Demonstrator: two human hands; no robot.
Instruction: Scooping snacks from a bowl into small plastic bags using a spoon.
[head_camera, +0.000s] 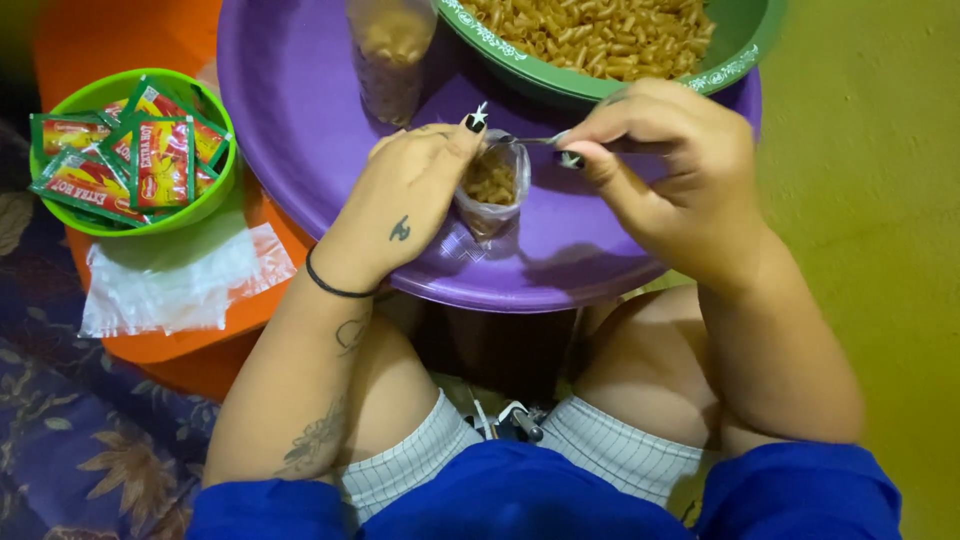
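Purple tray (300, 150): bare patch left of the hands, passable. Filled bag (390, 60) and pasta bowl (730, 60) block the far side. Sachet bowl (215, 190) and plastic sheets (170, 285) crowd left.

Your left hand (415, 195) sits palm down, wrist bent slightly, its thumb and forefinger pinched together at the top, the dark-painted nail pointing up. A thin black band circles your left wrist, and tattoos mark the back of the hand and the forearm. Your right hand (665, 165) curls in from the other side, fingers folded tight in a pinch, knuckles up. Both forearms angle inward over your bare knees.
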